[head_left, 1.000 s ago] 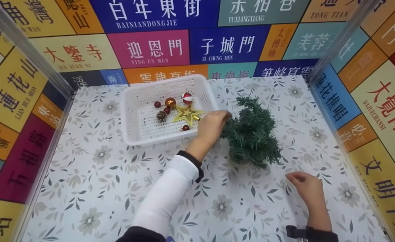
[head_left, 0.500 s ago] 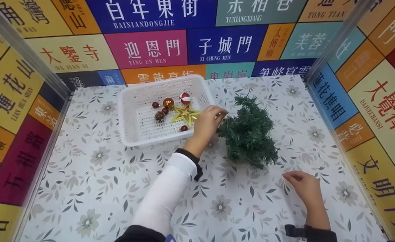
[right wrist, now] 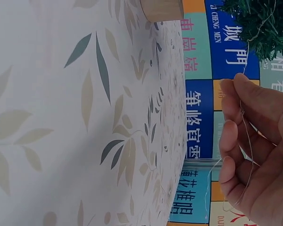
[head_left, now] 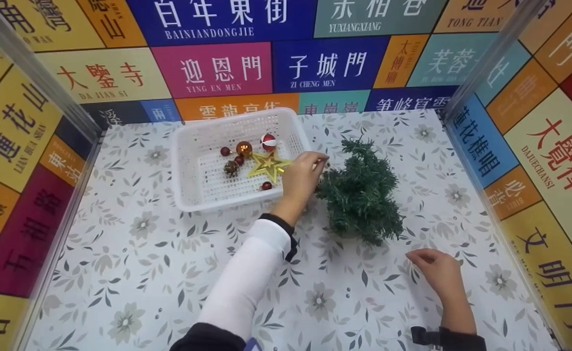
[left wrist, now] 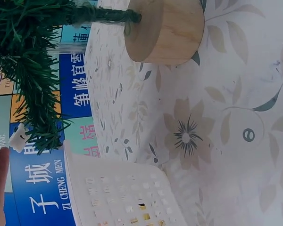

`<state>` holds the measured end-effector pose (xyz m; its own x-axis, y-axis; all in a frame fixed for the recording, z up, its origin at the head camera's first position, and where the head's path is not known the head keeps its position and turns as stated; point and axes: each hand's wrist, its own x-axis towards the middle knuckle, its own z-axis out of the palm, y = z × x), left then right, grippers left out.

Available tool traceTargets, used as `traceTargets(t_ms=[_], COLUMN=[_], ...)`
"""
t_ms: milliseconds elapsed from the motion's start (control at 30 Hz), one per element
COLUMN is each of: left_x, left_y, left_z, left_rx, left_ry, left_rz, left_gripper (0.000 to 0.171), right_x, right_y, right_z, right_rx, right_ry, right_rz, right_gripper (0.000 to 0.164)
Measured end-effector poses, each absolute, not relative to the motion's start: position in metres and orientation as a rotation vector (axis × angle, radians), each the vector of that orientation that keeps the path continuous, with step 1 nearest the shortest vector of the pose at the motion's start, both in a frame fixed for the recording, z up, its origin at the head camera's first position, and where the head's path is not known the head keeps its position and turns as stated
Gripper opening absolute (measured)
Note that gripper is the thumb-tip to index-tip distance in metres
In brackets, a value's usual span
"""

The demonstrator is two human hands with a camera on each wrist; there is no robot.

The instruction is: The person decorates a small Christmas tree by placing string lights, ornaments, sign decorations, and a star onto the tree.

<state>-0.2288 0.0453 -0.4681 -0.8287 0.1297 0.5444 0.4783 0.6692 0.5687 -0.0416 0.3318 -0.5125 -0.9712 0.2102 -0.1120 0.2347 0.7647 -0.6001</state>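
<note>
- Wall: signs read "BAINIANDONGJIE", "YING EN MEN", "ZI CHENG MEN".
- Basket: holds a star and balls.
- Tree: on the table, between the hands; wooden base clear only in wrist views.
- Right hand: pinches a wire, seen only by its wrist camera.
- Left hand: fingers loosely extended beside the tree.
- White trinket: at a branch tip, left wrist view only.
</note>
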Motion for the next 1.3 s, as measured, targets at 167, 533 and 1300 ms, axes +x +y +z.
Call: traceTargets(t_ms=[167,533,1300], left_x=[-0.229,-0.231,-0.229], left_y=[0.048,0.048,0.041], left_z=[-0.469,-0.474,-0.482], left_rx=[-0.55,-0.657,-0.973], left_ry=[-2.43,-2.579,-2.836], left_rz=[-1.112,-1.233,-1.148], left_gripper=[0.01,0.012,0.065], right_x=[-0.042,-0.042,-0.045], right_y=[0.332,0.333,0.335], right_z=[-0.515,-0.514,-0.512], right_rx=[0.343,0.335,0.412], right_ry=[2.926,2.935,2.878], right_rz=[-0.995,-0.995,-1.033], right_gripper=[0.033,0.03,0.035])
